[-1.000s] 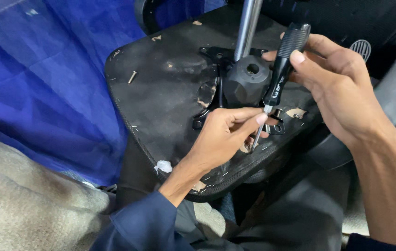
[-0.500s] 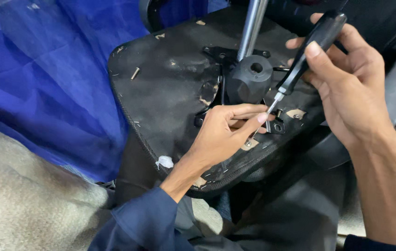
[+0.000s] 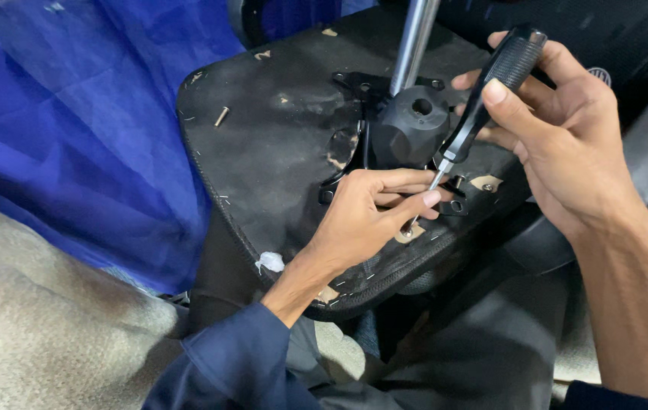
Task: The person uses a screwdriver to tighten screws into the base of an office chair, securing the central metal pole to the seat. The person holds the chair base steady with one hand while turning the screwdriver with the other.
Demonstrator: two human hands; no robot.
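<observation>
Screwdriver (image 3: 483, 99): black handle far right, tip down-left on the upturned chair seat underside (image 3: 278, 152), long axis diagonal. Right hand (image 3: 567, 137) fingers wrapped round handle; left hand (image 3: 369, 220) fingertips pinched at the shaft tip. Blue cloth (image 3: 73, 114) left; grey fabric near.

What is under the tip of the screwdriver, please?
The screwdriver tip meets the black seat underside near a small torn patch. The left hand fingers cover the spot, so the screw head itself cannot be seen. The right hand grips the handle.
</observation>
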